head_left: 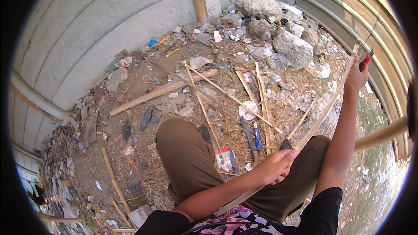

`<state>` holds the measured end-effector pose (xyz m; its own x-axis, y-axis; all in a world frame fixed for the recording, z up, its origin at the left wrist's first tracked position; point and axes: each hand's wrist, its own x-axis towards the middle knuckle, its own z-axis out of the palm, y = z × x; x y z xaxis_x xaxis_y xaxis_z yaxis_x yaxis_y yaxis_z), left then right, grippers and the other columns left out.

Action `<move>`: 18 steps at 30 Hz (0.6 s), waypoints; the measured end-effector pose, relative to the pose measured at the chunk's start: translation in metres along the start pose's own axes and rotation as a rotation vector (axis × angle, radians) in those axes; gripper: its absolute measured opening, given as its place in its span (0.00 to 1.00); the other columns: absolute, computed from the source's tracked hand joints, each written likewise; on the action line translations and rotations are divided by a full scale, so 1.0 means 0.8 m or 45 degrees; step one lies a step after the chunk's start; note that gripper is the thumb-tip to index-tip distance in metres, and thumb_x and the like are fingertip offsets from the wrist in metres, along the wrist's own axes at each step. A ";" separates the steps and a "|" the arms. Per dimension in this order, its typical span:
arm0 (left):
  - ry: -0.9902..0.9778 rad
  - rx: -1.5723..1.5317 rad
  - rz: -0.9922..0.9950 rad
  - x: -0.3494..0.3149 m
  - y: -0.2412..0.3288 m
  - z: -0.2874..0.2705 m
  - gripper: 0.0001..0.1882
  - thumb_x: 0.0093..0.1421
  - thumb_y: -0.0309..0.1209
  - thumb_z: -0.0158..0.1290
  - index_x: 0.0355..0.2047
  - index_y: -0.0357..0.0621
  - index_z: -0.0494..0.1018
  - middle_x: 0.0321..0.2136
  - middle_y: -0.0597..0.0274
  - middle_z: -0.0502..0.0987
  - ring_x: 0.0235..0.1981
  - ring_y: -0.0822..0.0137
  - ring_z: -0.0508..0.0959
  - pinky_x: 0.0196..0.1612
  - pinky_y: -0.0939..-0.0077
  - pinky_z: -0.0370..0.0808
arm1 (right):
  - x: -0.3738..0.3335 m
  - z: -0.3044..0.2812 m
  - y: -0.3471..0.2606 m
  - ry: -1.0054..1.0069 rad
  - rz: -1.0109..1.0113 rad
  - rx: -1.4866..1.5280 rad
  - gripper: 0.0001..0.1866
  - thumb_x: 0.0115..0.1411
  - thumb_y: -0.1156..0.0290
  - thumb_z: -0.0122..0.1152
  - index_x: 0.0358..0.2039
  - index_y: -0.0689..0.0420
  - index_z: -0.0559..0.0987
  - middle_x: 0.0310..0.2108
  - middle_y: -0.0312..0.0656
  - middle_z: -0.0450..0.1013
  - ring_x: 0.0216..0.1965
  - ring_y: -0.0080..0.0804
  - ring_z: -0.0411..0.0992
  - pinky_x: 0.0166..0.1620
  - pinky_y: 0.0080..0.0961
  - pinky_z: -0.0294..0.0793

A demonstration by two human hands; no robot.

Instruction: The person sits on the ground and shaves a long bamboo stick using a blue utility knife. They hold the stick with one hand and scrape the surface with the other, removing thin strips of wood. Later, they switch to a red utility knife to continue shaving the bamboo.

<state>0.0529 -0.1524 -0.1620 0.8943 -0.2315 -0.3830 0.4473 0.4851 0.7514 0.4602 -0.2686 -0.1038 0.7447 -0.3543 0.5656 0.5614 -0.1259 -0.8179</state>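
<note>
A long pale bamboo strip runs slantwise from my lap up to the right. My left hand is closed round its lower part, above my right thigh. With that arm stretched out, my right hand is closed on a red-handled knife at the strip's upper end. The fingers there also touch the strip, and a thin curl of shaving stands beside it. On the ground between my knees lie a blue utility knife and a long dark blade with a wooden handle.
Split bamboo pieces and a thick bamboo pole lie ahead on littered ground. Rocks are heaped at the far right. A concrete wall stands left and behind them, a corrugated metal fence right. Another pole juts in near my right arm.
</note>
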 end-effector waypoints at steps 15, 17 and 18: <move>0.171 -0.049 0.125 -0.005 -0.007 -0.030 0.23 0.72 0.56 0.37 0.31 0.51 0.60 0.19 0.75 0.58 0.14 0.84 0.56 0.15 0.88 0.53 | -0.073 0.033 -0.061 -0.462 0.343 0.275 0.11 0.63 0.61 0.66 0.33 0.53 0.74 0.17 0.25 0.63 0.14 0.11 0.56 0.16 0.15 0.51; 0.212 -0.093 0.169 -0.005 -0.008 -0.035 0.22 0.72 0.54 0.37 0.31 0.50 0.60 0.19 0.74 0.58 0.14 0.83 0.56 0.14 0.87 0.52 | -0.078 0.032 -0.058 -0.614 0.359 0.234 0.13 0.64 0.59 0.64 0.34 0.55 0.76 0.18 0.26 0.62 0.14 0.11 0.56 0.16 0.15 0.52; 0.232 -0.135 0.177 -0.006 -0.005 -0.038 0.22 0.73 0.53 0.37 0.31 0.50 0.60 0.19 0.73 0.59 0.14 0.83 0.55 0.14 0.87 0.52 | -0.082 0.029 -0.063 -0.744 0.382 0.207 0.14 0.64 0.57 0.63 0.34 0.55 0.76 0.18 0.27 0.63 0.14 0.12 0.57 0.17 0.15 0.54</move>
<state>0.0464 -0.1281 -0.1796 0.9259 -0.0050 -0.3777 0.3078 0.5895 0.7468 0.3915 -0.2179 -0.0974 0.9238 0.2131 0.3181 0.3133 0.0569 -0.9479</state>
